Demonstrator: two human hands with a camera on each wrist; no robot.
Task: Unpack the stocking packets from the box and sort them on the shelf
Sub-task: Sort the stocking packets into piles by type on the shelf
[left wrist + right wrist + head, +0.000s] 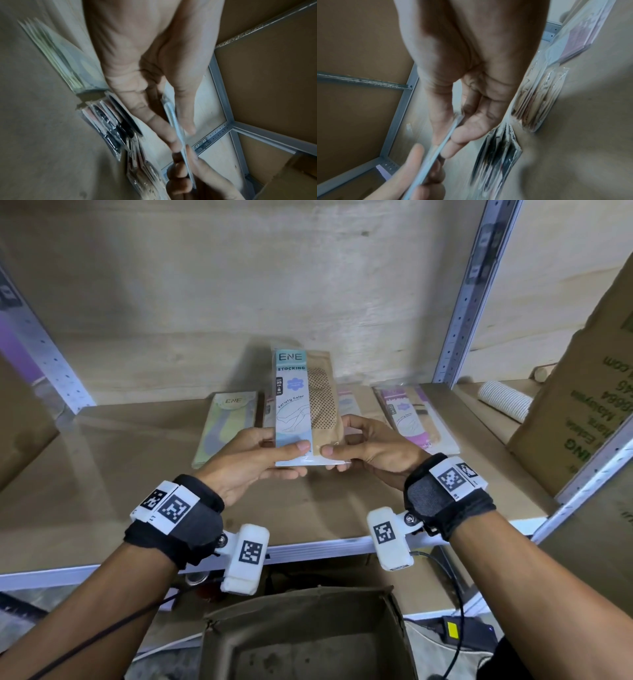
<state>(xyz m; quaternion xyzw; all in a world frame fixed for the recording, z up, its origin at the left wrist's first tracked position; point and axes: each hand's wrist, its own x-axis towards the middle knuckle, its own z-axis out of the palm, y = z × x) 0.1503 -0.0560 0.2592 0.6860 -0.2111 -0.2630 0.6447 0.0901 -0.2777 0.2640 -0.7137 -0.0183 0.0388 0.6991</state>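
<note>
Both hands hold one light-blue stocking packet (305,402) upright above the shelf (102,474). My left hand (263,457) pinches its lower left corner, thumb on the front. My right hand (359,446) pinches the lower right corner the same way. In the wrist views the packet shows edge-on (176,129) (447,138) between thumb and fingers. On the shelf behind lie a green packet pile (224,426), a pink pile (347,405) partly hidden by the held packet, and a purple pile (414,412). The open cardboard box (308,638) sits below my wrists.
A large printed carton (582,392) stands on the shelf at the right. Beside it lies a white ribbed roll (503,400). Grey perforated metal uprights (469,292) frame the bay. Cables and a dark device (455,628) lie on the floor at lower right.
</note>
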